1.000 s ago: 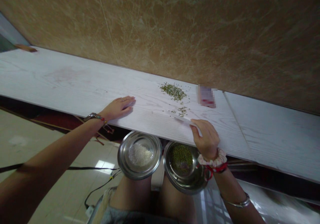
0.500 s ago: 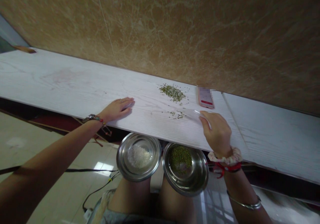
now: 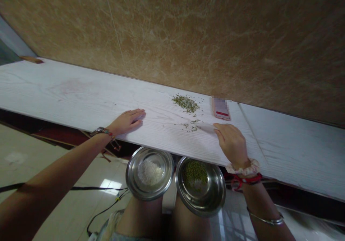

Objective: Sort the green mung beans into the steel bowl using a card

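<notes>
My left hand (image 3: 129, 121) lies flat on the white wooden tabletop (image 3: 151, 133), fingers stretched out, holding nothing. On the right, my right hand (image 3: 231, 140) is closed in a pinch around a thin, clear plastic piece (image 3: 208, 126), whose exact kind I cannot make out. Just left of that piece lies a small scatter of green mung beans (image 3: 192, 126). A larger pile of mung beans mixed with white grains (image 3: 185, 103) is spread farther back. Below the table edge are a steel bowl (image 3: 129, 181) with white rice and another steel bowl (image 3: 219, 194) with mung beans.
A phone in a pink case (image 3: 221, 108) lies behind my right hand, near the brown marbled wall (image 3: 172, 32). Both bowls sit over my thighs. A black cable (image 3: 94, 188) hangs at the lower left. A seam crosses the tabletop on the right.
My view has tilted slightly, so the table and bowls appear a little lower. The right hand keeps its hold on the plastic piece and has shifted slightly left. The bean pile looks unchanged.
</notes>
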Demonstrator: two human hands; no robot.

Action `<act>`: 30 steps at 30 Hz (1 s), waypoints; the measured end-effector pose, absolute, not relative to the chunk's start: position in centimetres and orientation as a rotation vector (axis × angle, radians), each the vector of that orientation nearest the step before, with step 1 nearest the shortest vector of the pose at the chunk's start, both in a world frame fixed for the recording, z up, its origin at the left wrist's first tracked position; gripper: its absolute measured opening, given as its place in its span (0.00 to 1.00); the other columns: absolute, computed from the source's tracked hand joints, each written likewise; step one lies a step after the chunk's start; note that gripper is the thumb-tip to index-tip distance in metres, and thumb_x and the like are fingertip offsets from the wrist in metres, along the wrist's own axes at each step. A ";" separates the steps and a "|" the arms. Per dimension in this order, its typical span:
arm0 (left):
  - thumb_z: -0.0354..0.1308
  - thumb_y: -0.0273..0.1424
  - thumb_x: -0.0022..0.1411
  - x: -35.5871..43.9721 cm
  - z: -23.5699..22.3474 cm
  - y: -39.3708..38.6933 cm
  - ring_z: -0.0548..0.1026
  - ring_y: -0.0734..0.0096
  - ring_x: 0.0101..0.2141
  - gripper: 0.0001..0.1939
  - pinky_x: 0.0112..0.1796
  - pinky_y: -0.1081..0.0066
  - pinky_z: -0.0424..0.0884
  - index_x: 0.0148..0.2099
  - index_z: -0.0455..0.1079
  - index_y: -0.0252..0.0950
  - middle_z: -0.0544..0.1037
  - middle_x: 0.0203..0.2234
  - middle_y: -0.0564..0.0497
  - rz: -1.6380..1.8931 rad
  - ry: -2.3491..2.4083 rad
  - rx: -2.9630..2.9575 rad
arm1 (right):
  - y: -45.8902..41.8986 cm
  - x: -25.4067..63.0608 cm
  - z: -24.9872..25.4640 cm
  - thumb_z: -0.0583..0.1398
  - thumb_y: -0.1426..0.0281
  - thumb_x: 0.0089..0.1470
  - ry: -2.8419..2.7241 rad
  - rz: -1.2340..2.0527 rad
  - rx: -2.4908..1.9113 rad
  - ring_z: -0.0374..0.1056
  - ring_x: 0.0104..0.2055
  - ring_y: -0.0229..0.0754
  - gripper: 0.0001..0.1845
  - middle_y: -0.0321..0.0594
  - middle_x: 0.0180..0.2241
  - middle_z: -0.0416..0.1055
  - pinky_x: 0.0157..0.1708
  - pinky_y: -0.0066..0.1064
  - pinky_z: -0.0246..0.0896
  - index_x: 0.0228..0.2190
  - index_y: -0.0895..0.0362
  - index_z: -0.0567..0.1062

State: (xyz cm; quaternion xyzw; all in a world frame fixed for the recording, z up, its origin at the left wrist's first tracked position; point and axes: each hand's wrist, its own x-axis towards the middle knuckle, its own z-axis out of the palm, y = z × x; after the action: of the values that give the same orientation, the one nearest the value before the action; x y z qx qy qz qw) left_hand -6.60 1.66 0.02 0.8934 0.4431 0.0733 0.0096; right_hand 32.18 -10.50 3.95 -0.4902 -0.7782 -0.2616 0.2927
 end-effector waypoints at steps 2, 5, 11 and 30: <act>0.38 0.41 0.62 -6.6 0.0 1.7 0.63 0.62 0.58 0.28 0.57 0.61 0.59 0.57 0.65 0.33 0.66 0.58 0.45 0.231 1.386 2.796 | -10.5 32.2 3.9 0.51 0.71 0.60 -2.056 -0.673 -1.307 0.69 0.35 0.42 0.12 0.42 0.31 0.76 0.37 0.33 0.61 0.38 0.57 0.74; 0.39 0.40 0.62 -6.6 0.0 1.8 0.63 0.61 0.58 0.27 0.57 0.61 0.60 0.56 0.65 0.33 0.67 0.57 0.46 0.222 1.389 2.815 | -10.6 32.3 4.1 0.51 0.71 0.60 -2.038 -0.672 -1.324 0.69 0.35 0.42 0.12 0.42 0.32 0.76 0.37 0.34 0.61 0.39 0.56 0.75; 0.39 0.38 0.62 -6.3 0.4 2.0 0.65 0.61 0.56 0.25 0.56 0.61 0.60 0.56 0.64 0.34 0.68 0.56 0.45 0.142 1.420 2.842 | -10.7 32.6 4.4 0.52 0.72 0.60 -2.034 -0.730 -1.291 0.70 0.35 0.42 0.11 0.42 0.32 0.76 0.37 0.33 0.62 0.38 0.57 0.74; 0.42 0.34 0.62 -3.9 -1.1 3.4 0.67 0.61 0.54 0.22 0.54 0.61 0.63 0.54 0.65 0.35 0.70 0.54 0.46 0.395 1.451 2.800 | -10.2 32.7 4.7 0.52 0.73 0.60 -2.027 -0.804 -1.274 0.68 0.32 0.42 0.10 0.43 0.30 0.76 0.34 0.33 0.61 0.37 0.61 0.74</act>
State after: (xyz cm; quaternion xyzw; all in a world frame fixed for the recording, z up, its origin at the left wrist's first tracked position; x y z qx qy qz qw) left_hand -3.91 3.45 -1.12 0.8808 0.4565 0.1242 -0.0182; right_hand 32.75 -10.19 4.74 -0.4808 -0.7648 -0.3033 0.3033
